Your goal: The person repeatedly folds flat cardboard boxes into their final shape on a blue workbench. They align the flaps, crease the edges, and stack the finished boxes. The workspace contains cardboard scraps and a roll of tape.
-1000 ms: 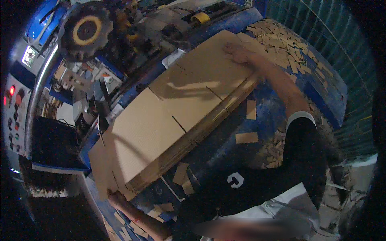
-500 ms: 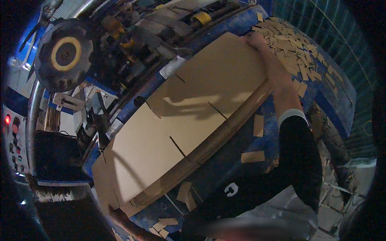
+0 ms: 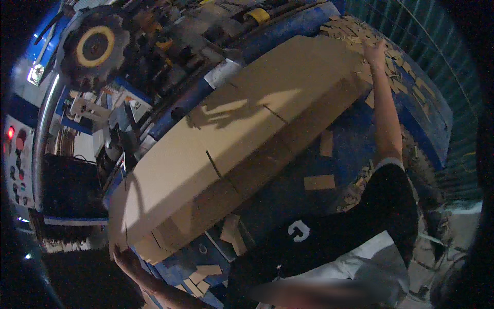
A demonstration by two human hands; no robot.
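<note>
Left hand [image 3: 122, 260] seemingly at cardboard [image 3: 177, 167] edge

From my remote seat I see a dim workshop. A ribbed green wall [image 3: 447, 67] curves down the right side of the frame, above a pale, cluttered floor [image 3: 465, 232] at lower right. Dark machinery [image 3: 175, 46] with a scalloped wheel [image 3: 95, 46] fills the upper left. At the left edge, a red lamp [image 3: 11, 132] glows on a control panel [image 3: 28, 154]. I make out a worn blue surface [image 3: 280, 198] across the centre.
</note>
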